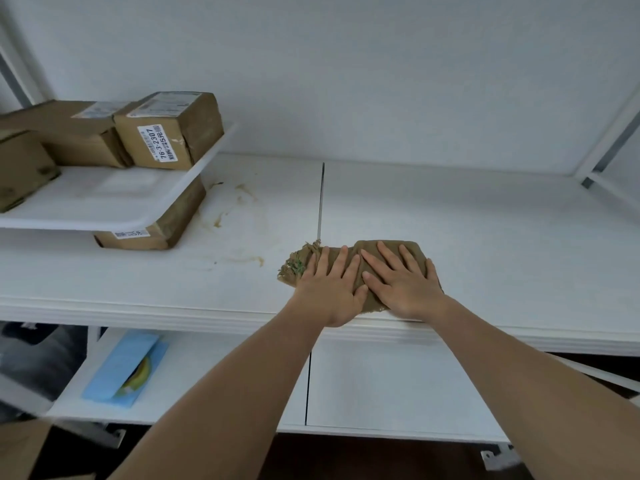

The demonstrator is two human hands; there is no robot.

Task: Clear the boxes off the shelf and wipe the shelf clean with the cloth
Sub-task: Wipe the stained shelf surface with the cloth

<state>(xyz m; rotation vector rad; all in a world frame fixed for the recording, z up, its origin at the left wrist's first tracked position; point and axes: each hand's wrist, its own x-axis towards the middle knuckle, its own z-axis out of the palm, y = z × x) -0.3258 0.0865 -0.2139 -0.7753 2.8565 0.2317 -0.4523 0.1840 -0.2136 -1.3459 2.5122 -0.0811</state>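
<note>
A folded brown cloth [388, 249] with a frayed green-flecked end lies near the front edge of the white shelf [485, 237]. My left hand [329, 285] presses flat on its left part and my right hand [401, 282] presses flat on its right part, fingers straight and spread. Brown smears [239, 199] mark the shelf left of the cloth. Several cardboard boxes [169, 129] sit on a white tray [104, 199] at the left, and the tray rests on another box [162, 226] standing on the shelf.
A seam [321, 199] runs front to back through the shelf just beyond the cloth. A lower shelf [381, 386] holds a blue packet [126, 365]. A metal upright [609, 143] stands at the far right. The white wall is behind.
</note>
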